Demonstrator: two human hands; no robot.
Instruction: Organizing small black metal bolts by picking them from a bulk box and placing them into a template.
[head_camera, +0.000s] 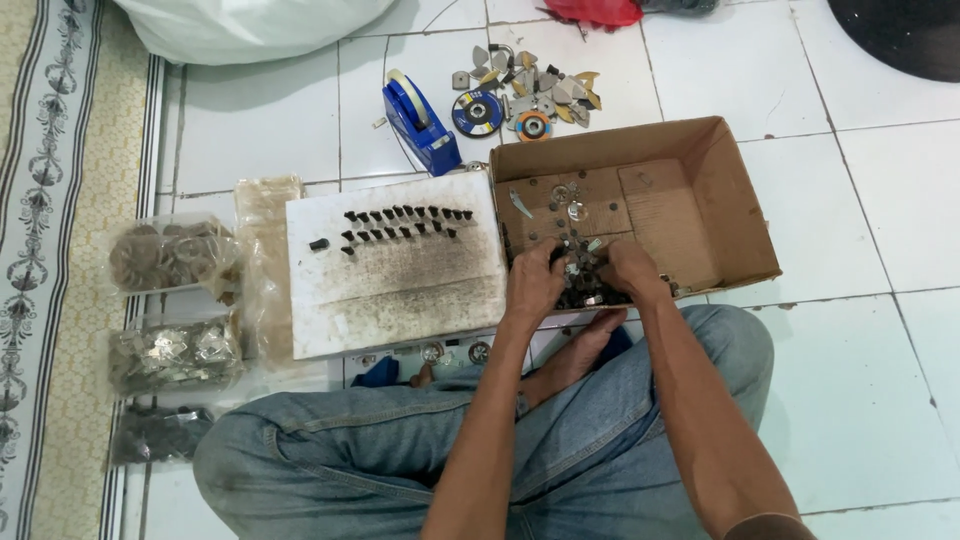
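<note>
I sit cross-legged on a white tiled floor. Both hands reach into an open cardboard box (700, 190). My left hand (535, 280) and my right hand (628, 268) dig in a heap of small dark and shiny metal parts (582, 282) at the box's near left corner, fingers curled among them. Whether either hand grips a piece is hidden. Left of the box lies a white board (400, 300), smudged dark, with two rows of small black pieces (405, 222) lined up on its far half.
A blue tape dispenser (420, 120), round abrasive discs (478, 112) and loose metal wedges (545, 85) lie beyond the board. Clear bags of metal parts (175, 255) sit at the left by a patterned mat (60, 250). A white sack (250, 25) is at the top.
</note>
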